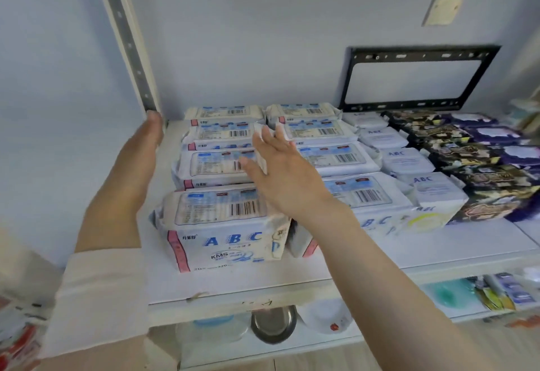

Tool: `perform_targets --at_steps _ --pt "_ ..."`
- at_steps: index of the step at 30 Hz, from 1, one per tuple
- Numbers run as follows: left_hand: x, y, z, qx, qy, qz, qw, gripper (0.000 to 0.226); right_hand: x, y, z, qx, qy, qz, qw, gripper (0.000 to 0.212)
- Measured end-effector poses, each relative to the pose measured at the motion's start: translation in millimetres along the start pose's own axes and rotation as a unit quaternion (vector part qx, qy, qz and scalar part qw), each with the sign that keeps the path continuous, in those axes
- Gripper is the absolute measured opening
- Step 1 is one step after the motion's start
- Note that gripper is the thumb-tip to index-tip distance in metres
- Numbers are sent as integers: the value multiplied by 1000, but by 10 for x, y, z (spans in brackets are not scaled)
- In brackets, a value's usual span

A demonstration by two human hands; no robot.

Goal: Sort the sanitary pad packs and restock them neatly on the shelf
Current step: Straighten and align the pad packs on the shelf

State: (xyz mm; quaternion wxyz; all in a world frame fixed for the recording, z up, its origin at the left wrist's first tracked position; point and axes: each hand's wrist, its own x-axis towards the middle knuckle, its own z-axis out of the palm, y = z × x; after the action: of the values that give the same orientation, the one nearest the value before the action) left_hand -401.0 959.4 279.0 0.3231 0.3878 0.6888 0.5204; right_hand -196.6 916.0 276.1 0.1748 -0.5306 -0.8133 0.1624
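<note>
Head view: our right hand (280,172), fingers straight and spread, touches the white packs (222,218) where their two rows meet on the shelf (263,280). Our left hand (143,148) lies flat, holding nothing, against the upright (125,34) at the shelf's left. Rightward lie smaller packs (409,160), then dark packs (455,151); a black bracket (420,52) hangs on the wall behind.

White-and-blue ABC pad packs (222,218) lie barcode-up in two front-to-back rows at the left of the white shelf (438,242). Smaller white ABC packs (435,192) form a third row toward the shelf's middle, dark purple-and-gold packs (491,178) filling its right.
</note>
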Motion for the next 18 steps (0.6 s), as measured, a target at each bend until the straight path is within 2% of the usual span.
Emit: perform_targets --at_steps 6,11,18 --pt "-778 335 508 82 -119 162 976 56 -167 666 -422 4 57 32 998 52" --pt "-1153 394 1391 219 -199 207 933 55 -351 1364 -656 -5 52 43 998 50" --pt "-1358 90 1985 448 -180 212 850 58 -437 1857 -587 -58 -2 -4 998 53"
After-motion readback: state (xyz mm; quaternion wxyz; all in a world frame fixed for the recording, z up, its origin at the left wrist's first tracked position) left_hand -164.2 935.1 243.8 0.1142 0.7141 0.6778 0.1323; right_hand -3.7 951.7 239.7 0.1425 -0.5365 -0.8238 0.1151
